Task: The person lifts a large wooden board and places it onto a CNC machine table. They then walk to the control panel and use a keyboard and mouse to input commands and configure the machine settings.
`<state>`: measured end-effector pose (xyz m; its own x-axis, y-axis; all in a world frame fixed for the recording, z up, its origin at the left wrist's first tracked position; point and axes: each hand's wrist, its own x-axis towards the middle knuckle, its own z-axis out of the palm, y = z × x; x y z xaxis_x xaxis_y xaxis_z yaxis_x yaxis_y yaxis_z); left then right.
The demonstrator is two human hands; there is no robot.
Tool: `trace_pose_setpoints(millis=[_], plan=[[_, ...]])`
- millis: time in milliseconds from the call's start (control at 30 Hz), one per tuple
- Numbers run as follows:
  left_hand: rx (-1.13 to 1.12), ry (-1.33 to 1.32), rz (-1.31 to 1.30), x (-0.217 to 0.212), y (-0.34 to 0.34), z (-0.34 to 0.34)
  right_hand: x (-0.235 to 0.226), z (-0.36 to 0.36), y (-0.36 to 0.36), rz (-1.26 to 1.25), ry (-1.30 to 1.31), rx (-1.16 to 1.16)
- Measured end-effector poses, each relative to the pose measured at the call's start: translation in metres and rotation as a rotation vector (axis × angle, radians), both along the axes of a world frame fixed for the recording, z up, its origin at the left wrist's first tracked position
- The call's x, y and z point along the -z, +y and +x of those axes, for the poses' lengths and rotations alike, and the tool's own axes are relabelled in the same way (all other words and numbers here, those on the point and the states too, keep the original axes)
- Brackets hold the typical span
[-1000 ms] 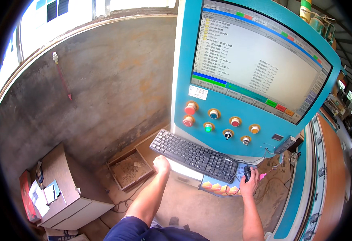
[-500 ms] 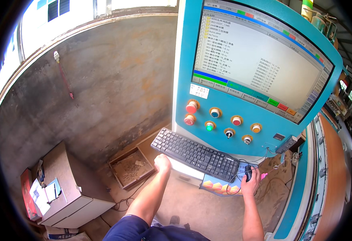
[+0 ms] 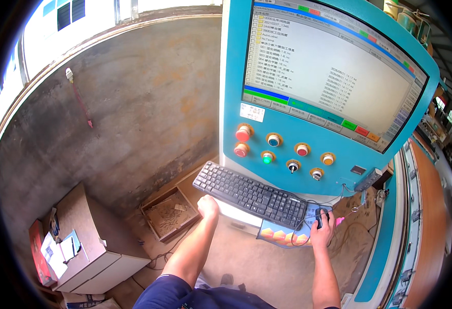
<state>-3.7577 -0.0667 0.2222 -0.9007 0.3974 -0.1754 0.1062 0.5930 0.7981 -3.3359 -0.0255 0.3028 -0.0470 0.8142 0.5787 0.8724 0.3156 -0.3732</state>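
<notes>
Here, right fingers (image 3: 331, 221) hold mouse (image 3: 320, 220); screen (image 3: 298, 67) lists files.

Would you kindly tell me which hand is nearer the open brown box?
Left hand, just right of the box in view; right hand is farther right, on the mouse.

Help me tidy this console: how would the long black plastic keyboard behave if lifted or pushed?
The keyboard is probably stiff, lying straight as one rigid-looking slab. Its slim profile suggests light weight, and its broad, low shape should resist rolling.
</notes>
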Motion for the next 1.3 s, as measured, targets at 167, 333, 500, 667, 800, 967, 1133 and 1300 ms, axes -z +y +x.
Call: trace_pose_setpoints(millis=[167, 333, 500, 667, 800, 967, 1133, 1300], plan=[[0.08, 0.074, -0.063, -0.002, -0.001, -0.001, 0.004, 0.002, 0.001, -0.012, 0.023, -0.006], [0.066, 0.076, -0.056, -0.006, -0.002, 0.001, 0.005, 0.003, 0.002, -0.02, 0.027, -0.02], [-0.063, -0.08, 0.057, -0.012, -0.001, 0.006, -0.001, 0.0, -0.001, -0.02, 0.019, -0.007], [-0.063, -0.095, 0.083, -0.014, -0.003, 0.005, -0.005, -0.003, -0.002, -0.034, 0.056, -0.039], [-0.005, -0.064, 0.031, -0.014, -0.003, 0.005, 0.0, 0.001, 0.0, -0.033, 0.035, -0.046], [0.015, -0.025, 0.009, -0.001, -0.001, 0.001, -0.001, -0.001, 0.0, -0.045, 0.032, -0.053], [-0.011, -0.032, 0.039, -0.007, -0.001, 0.005, 0.002, 0.001, 0.001, -0.039, 0.035, -0.068], [0.039, 0.147, -0.068, 0.009, 0.002, -0.002, 0.002, 0.0, 0.002, -0.044, 0.031, -0.075]])
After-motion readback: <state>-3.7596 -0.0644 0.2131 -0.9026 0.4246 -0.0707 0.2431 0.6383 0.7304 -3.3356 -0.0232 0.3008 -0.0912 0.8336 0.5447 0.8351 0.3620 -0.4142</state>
